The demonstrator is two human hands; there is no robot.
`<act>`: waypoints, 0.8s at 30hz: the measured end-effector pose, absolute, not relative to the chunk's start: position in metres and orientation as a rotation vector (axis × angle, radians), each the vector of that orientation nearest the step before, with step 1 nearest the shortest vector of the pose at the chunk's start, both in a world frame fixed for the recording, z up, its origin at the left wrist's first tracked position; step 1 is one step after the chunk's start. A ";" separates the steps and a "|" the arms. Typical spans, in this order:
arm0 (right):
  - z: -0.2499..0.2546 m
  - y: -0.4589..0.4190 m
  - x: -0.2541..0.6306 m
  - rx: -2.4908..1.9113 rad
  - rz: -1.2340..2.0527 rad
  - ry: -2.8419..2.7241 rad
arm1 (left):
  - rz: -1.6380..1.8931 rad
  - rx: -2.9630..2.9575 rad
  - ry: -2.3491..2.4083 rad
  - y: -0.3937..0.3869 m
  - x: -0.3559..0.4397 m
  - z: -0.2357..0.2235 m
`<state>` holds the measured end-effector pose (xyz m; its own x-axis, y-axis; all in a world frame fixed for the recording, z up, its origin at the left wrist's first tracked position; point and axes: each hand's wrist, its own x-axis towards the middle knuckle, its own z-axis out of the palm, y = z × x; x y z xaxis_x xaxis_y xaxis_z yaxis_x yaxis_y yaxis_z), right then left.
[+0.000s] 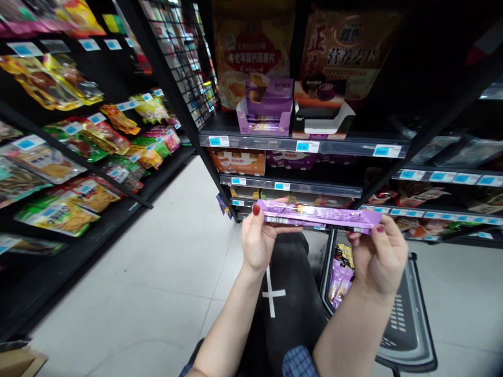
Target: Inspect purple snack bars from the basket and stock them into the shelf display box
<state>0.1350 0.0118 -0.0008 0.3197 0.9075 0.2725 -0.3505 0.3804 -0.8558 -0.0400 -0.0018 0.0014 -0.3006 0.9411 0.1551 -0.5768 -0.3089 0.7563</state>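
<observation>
Between my two hands lies a long, thin purple stick packet (314, 213), held level, possibly more than one stacked. My left hand (258, 235) pinches its left end, thumb on top. The right end is gripped by my right hand (379, 254), thumb in front and fingers partly hidden behind. Beyond the hands, an open purple display box (267, 107) with similar purple sticks inside stands on the shelf. Beside it is a black and orange open box (324, 112). Below my right hand, purple packets (340, 283) lie in a shopping cart (418, 314), with yellow-black ones behind them.
The black shelf (306, 146) ahead carries price tags and large oatmeal bags (253, 47). Bagged snacks fill the left rack (74, 193). More packaged goods line the right-hand shelf (451, 175). A cardboard box corner (23, 362) shows at bottom left on the tiled floor (157, 272).
</observation>
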 end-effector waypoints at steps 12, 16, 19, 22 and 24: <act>0.000 0.008 0.137 -0.762 0.972 -0.948 | 1.735 0.747 0.748 -0.001 -0.041 0.000; 0.000 0.007 0.138 -0.747 0.986 -0.980 | 1.756 0.723 0.752 0.000 -0.042 0.000; -0.001 0.007 0.139 -0.761 0.986 -0.990 | 1.760 0.700 0.748 0.001 -0.042 -0.001; -0.002 0.005 0.140 -0.778 0.991 -0.998 | 1.747 0.669 0.743 0.003 -0.043 -0.003; -0.002 0.004 0.140 -0.771 1.002 -1.008 | 1.737 0.647 0.719 0.004 -0.043 -0.004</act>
<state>0.1404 0.0038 -0.0016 0.1920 0.9300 0.3135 -0.3082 0.3604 -0.8804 -0.0434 0.0044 -0.0041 -0.2566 0.9640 0.0690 -0.6337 -0.2217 0.7411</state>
